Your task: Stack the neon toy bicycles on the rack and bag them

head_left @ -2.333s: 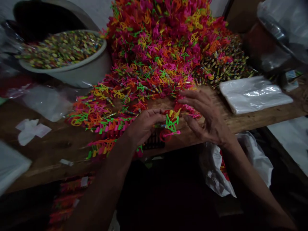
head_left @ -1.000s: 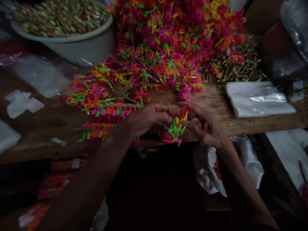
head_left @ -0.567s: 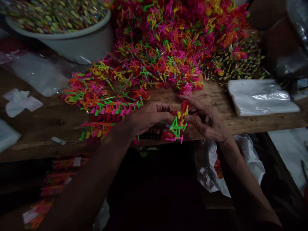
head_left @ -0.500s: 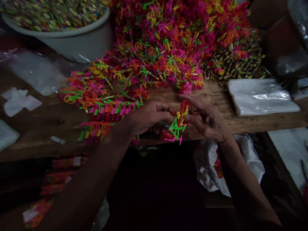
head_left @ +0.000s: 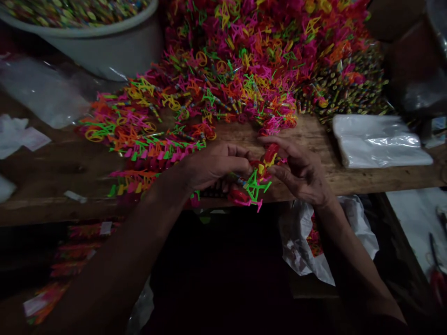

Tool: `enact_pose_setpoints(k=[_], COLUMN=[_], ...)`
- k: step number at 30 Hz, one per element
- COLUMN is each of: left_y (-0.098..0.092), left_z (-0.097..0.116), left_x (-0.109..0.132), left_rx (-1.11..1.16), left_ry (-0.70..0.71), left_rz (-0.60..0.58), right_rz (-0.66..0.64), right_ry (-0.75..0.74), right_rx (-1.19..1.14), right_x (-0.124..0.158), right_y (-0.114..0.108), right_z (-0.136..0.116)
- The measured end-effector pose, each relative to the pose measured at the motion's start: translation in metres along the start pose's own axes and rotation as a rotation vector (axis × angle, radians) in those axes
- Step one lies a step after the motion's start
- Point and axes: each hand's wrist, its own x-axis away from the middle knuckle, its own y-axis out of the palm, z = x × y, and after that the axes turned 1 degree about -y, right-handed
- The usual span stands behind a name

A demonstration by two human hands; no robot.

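Over the front edge of the bench, my left hand [head_left: 220, 165] is closed on a small plastic toy bicycle [head_left: 256, 186] with a green frame, a pink handlebar and red wheels. My right hand [head_left: 300, 174] has thumb and fingers curled round the bicycle's yellow end, by its upper red wheel [head_left: 271, 152]. The lower red wheel [head_left: 239, 196] hangs under my left fingers. Part of the toy's striped tube is hidden by the left hand. Left of that hand lie rows of similar bright toys [head_left: 139, 179].
A big heap of toy bicycle parts [head_left: 226, 60] covers the back of the wooden bench [head_left: 63, 172]. A grey tub [head_left: 101, 51] of small striped tubes stands back left. More tubes [head_left: 356, 88] and folded plastic bags [head_left: 380, 142] lie right. Below hangs an open white bag [head_left: 300, 251].
The upper red wheel and yellow piece have turned a little, tilting to the right between my hands. My hands stay nearly in place. The view has shifted slightly.
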Motion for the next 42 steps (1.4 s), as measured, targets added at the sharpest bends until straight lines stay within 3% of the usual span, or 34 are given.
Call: enact_pose_setpoints(k=[6,18,26,32,35,38,42], left_y=[0.002,-0.008,-0.008,-0.018,-0.019,-0.014,0.0], left_z=[0.007,0.0,0.0,0.004,0.007,0.002,-0.016], left_x=[0.001,-0.004,-0.002,-0.003,-0.003,-0.001,0.004], left_rx=[-0.078,-0.081,0.0,0.01,0.051,0.128,0.262], left_ry=[-0.054,0.06,0.024,0.044,0.155,0.278,0.317], left_rz=[0.06,-0.033,0.02,0.142,0.168,0.305,0.457], right_rz=[0.002,0.026,-0.001,0.016,0.113,0.239,0.222], right_ry=[-0.097,-0.188,-0.178,-0.149,-0.069,0.121,0.388], right_rx=[0.071,0.229,0.303,0.412,0.394,0.228,0.159], right_x=[0.0,0.006,0.007,0.001,0.005,0.019,0.044], right_y=[0.0,0.004,0.008,0.004,0.003,0.01,0.038], right_z=[-0.001,0.009,0.014,0.015,0.018,0.027,0.044])
